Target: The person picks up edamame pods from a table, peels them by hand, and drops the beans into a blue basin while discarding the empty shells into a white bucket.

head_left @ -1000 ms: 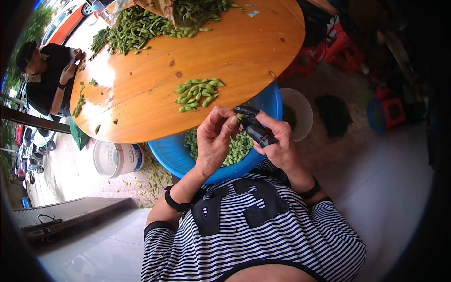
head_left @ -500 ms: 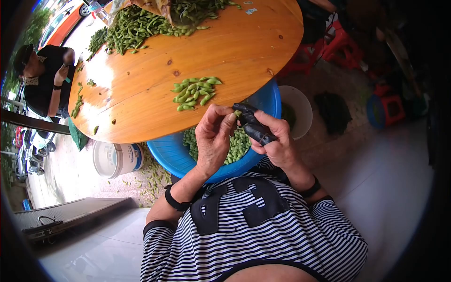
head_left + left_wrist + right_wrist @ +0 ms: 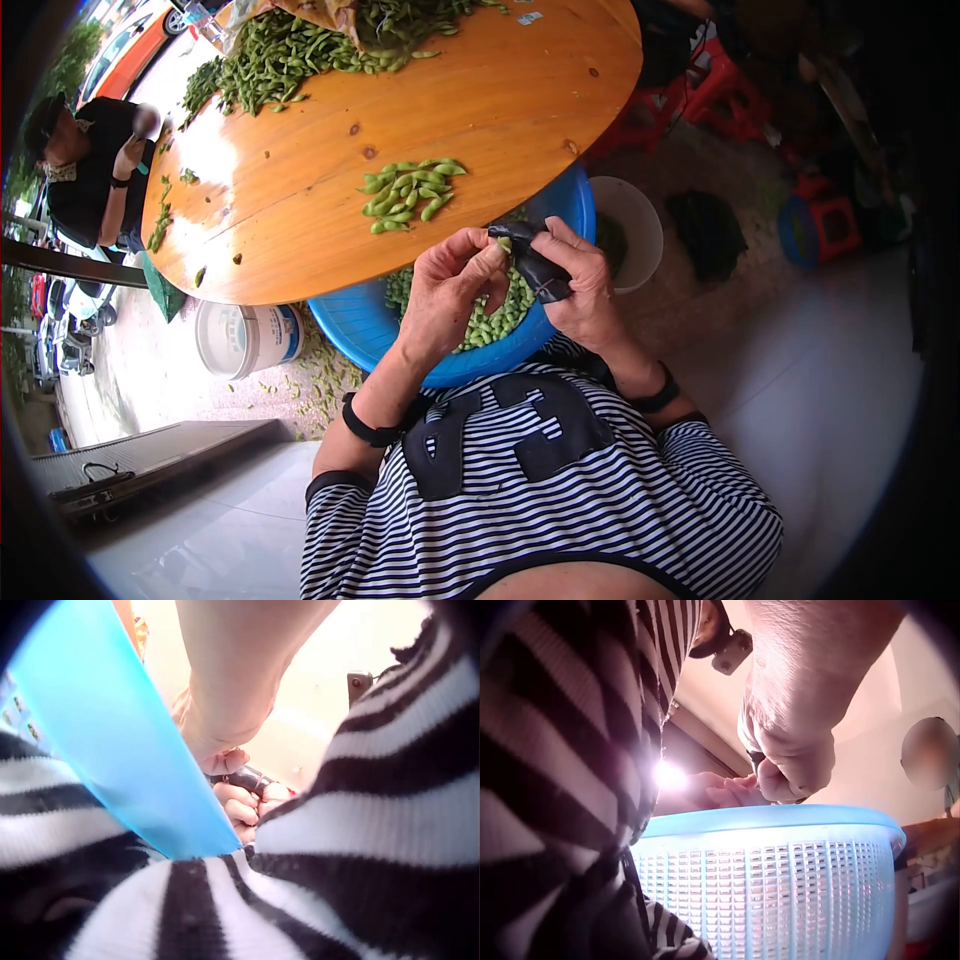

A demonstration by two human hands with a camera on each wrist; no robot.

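Observation:
In the head view my left hand (image 3: 445, 290) pinches a small green soybean pod (image 3: 504, 243) between thumb and fingertips. My right hand (image 3: 585, 290) meets it from the other side, gripping the pod's end with fingers in shiny black coverings (image 3: 540, 273). Much of the pod is hidden by the fingers. Below both hands a blue basket (image 3: 350, 335) holds shelled green soybeans (image 3: 495, 325). The right wrist view shows my right hand (image 3: 791, 761) just above the rim of this perforated basket (image 3: 780, 817). A small pile of pods (image 3: 408, 192) lies nearby on the wooden table.
The wooden table (image 3: 480, 120) carries a large heap of pods (image 3: 290, 60) at its far side. White buckets stand left (image 3: 225, 340) and right (image 3: 640, 235) of the basket. Pod scraps litter the floor. Another person (image 3: 95, 170) sits at the left; red stools (image 3: 725, 90) stand at right.
Both hands stay together over the basket, with a slight shift left in the head view. My right fingers have closed further over the black coverings. The person opposite has raised a hand.

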